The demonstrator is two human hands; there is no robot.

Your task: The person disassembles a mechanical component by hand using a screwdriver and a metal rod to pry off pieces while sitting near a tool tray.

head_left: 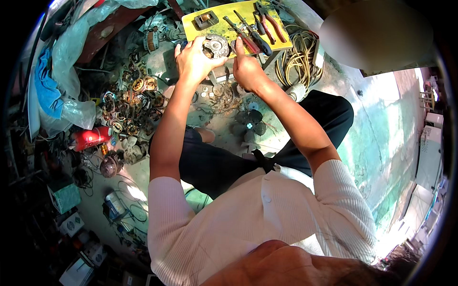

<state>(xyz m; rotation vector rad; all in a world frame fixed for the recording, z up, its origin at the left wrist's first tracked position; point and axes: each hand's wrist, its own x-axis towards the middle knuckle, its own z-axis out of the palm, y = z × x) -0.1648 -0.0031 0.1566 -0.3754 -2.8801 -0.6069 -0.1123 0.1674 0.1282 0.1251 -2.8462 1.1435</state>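
My left hand (192, 64) grips a round metal motor end cover (217, 46) at the near edge of a small yellow table (224, 10). Its fingers and thumb curve around the cover's left and near sides. To the right of the cover, my right hand (249, 72) is closed with the index finger extended along a small dark thing too hidden to name. Just beyond that hand lie a red-handled screwdriver (250, 45) and a dark-handled screwdriver (261, 43). Red-handled pliers (274, 24) rest farther right. A squarish metal piece with a copper-coloured centre (206, 20) sits at the far left of the tabletop.
Motor parts and coils (136, 95) are heaped on the floor at left, near a red bottle-shaped container (92, 138). A coiled yellowish hose or cable (300, 59) lies right of the table. A dark fan blade (249, 125) is on the floor between my legs.
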